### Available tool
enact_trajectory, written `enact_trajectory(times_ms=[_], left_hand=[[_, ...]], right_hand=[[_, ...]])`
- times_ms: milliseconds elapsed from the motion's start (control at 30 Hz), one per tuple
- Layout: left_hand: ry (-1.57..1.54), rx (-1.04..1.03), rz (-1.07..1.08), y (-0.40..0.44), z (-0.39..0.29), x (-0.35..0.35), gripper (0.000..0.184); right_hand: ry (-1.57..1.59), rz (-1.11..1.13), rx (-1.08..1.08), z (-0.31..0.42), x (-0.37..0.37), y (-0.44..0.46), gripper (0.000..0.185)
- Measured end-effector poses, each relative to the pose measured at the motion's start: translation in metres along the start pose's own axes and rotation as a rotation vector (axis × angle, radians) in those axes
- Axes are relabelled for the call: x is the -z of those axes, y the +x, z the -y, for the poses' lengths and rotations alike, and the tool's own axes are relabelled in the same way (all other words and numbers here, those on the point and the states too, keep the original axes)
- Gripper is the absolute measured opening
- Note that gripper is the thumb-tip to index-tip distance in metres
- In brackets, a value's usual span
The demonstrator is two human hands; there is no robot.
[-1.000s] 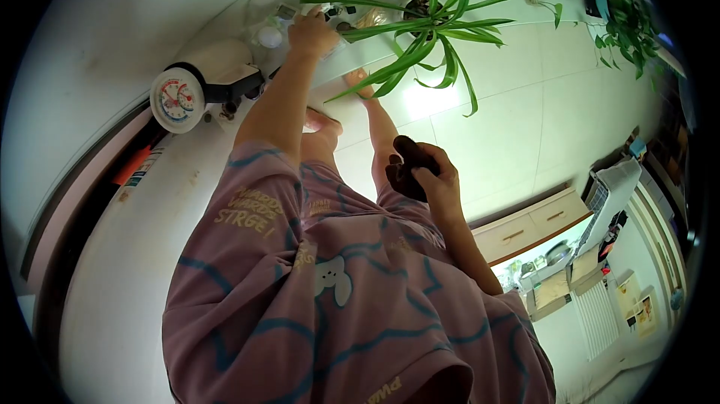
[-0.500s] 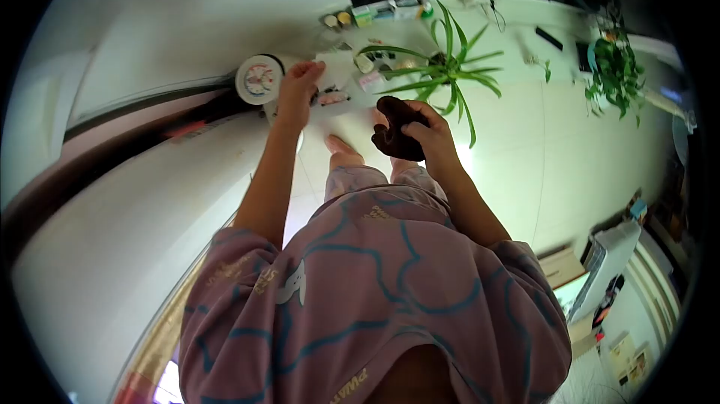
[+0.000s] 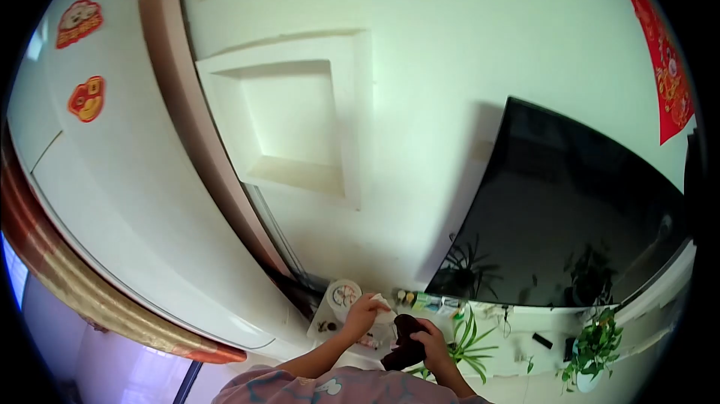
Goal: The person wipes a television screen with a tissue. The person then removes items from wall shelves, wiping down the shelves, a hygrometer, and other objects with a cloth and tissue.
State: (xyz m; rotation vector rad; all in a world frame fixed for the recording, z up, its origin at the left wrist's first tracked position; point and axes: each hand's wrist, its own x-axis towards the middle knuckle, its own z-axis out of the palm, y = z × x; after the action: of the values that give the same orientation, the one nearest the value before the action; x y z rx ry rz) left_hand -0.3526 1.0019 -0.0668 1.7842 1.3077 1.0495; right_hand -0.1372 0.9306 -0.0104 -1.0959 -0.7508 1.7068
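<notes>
My right hand [image 3: 429, 338] is closed around a dark brown, soft-looking item [image 3: 406, 342] that hangs down to the left; its exact kind is not clear. To the left, my left hand [image 3: 364, 314] is raised over the cabinet top with its fingers pinched together. A small white piece [image 3: 381, 300], like paper or tissue, shows at those fingertips. Just behind my left hand stands a round white tub [image 3: 344, 295] with a patterned top. Small items lie under and between both hands, partly hidden by them.
A spider plant [image 3: 471, 345] spreads its leaves right of my right hand. Behind stands a large dark television [image 3: 562, 209]. A black remote [image 3: 541, 341] and a leafy potted plant [image 3: 596, 344] are farther right. A tall white fridge [image 3: 150, 202] rises on the left.
My view has tilted up from the floor and my body to the wall and television. The brown item stays in my right hand, now hanging lower-left. The white piece now shows at my left fingertips.
</notes>
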Motion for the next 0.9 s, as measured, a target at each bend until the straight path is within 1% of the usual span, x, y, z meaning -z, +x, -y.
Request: enact_trajectory(times_ms=[67, 133, 200, 233, 267, 300, 333, 367, 400, 433, 467, 500, 533, 600, 633, 667, 700, 733, 800, 833, 867, 900], left_hand=[[0.014, -0.024, -0.123, 0.000, -0.024, 0.024, 0.030], [0.022, -0.022, -0.136, 0.001, -0.039, 0.043, 0.028], [-0.270, 0.054, -0.020, 0.004, -0.052, 0.055, 0.037], [-0.368, 0.180, 0.100, -0.001, -0.081, 0.068, 0.057], [-0.369, 0.153, 0.097, -0.002, -0.083, 0.071, 0.057], [-0.466, 0.127, 0.126, -0.007, -0.079, 0.068, 0.062], [-0.561, 0.106, 0.160, -0.011, -0.087, 0.072, 0.067], [-0.576, 0.032, 0.117, -0.015, -0.096, 0.078, 0.069], [-0.574, 0.017, 0.125, -0.015, -0.089, 0.081, 0.069], [-0.717, 0.085, 0.071, -0.019, -0.074, 0.081, 0.068], [-0.861, 0.155, 0.018, -0.019, -0.078, 0.089, 0.067], [-1.090, 0.226, -0.120, -0.020, -0.085, 0.097, 0.056], [-1.186, 0.210, -0.118, -0.025, -0.099, 0.117, 0.049], [-1.545, 0.232, -0.054, -0.026, -0.092, 0.138, 0.048], [-1.661, 0.209, -0.060, -0.028, -0.090, 0.151, 0.050], [-1.661, 0.192, -0.054, -0.027, -0.090, 0.157, 0.050], [-1.627, 0.223, -0.084, -0.029, -0.092, 0.163, 0.050], [-1.593, 0.252, -0.113, -0.033, -0.102, 0.170, 0.051], [-1.535, 0.229, -0.084, -0.035, -0.098, 0.178, 0.053], [-1.560, 0.272, -0.068, -0.035, -0.086, 0.177, 0.053], [-1.585, 0.317, -0.054, -0.036, -0.078, 0.180, 0.054], [-1.583, 0.311, -0.055, -0.038, -0.082, 0.185, 0.054]], right_hand=[[-0.037, 0.043, 0.044, 0.016, -0.009, 0.008, 0.040], [0.041, 0.142, 0.015, 0.039, -0.027, 0.012, 0.041], [-0.005, 0.162, 0.070, 0.056, -0.052, 0.017, 0.040], [-0.071, 0.164, 0.203, 0.057, -0.064, 0.022, 0.038], [-0.137, 0.164, 0.338, 0.058, -0.075, 0.028, 0.035], [-0.278, 0.142, 0.497, 0.049, -0.082, 0.041, 0.035], [-0.491, 0.127, 0.619, 0.048, -0.093, 0.048, 0.036], [-0.647, 0.183, 0.694, 0.049, -0.102, 0.047, 0.039], [-0.804, 0.237, 0.762, 0.061, -0.122, 0.034, 0.041], [-0.778, 0.315, 0.743, 0.066, -0.136, 0.029, 0.046], [-0.754, 0.393, 0.722, 0.069, -0.147, 0.025, 0.050], [-0.575, 0.507, 0.481, 0.073, -0.154, 0.021, 0.056], [-0.408, 0.672, 0.490, 0.070, -0.158, 0.029, 0.057], [-0.242, 0.674, 0.391, 0.076, -0.170, 0.029, 0.052], [-0.252, 0.678, 0.407, 0.082, -0.175, 0.032, 0.052], [-0.604, 0.480, 0.627, 0.090, -0.180, 0.034, 0.051], [-0.943, 0.255, 0.834, 0.094, -0.185, 0.036, 0.050], [-0.948, 0.254, 0.849, 0.092, -0.190, 0.040, 0.050], [-0.843, 0.356, 0.843, 0.083, -0.203, 0.048, 0.052], [-0.712, 0.378, 0.683, 0.081, -0.209, 0.047, 0.055], [-0.715, 0.383, 0.690, 0.078, -0.213, 0.050, 0.055], [-0.638, 0.388, 0.630, 0.073, -0.215, 0.055, 0.054]])
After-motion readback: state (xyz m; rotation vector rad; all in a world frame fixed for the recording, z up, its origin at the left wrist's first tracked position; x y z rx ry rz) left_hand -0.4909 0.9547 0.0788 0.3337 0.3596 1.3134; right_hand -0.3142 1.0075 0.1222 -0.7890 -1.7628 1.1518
